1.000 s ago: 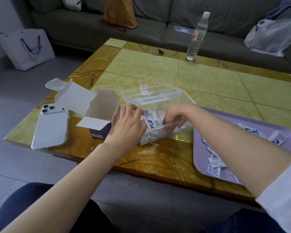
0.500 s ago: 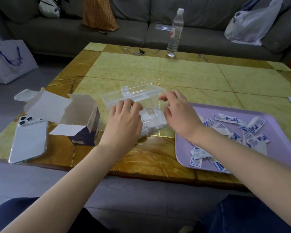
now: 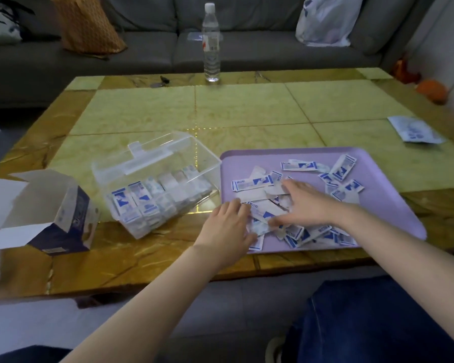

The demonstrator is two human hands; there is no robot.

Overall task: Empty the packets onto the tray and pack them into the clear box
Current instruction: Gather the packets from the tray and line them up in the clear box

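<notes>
Both hands, at the clear box point(image 3: 157, 184) a moment ago, are now pressing on loose packets point(image 3: 299, 165) in the purple tray point(image 3: 393, 205). L hand point(image 3: 227, 226) & R hand point(image 3: 307, 205) are lying flat, fingers extended, gripping nothing. Clear box is sitting just left of L hand, part-filled w/ packets.

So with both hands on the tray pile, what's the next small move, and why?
Probably gather a few packets between both hands and square them for the box. The left hand and right hand lie spread on the loose pile on the tray, gripping nothing yet; the box holds neat rows.
</notes>
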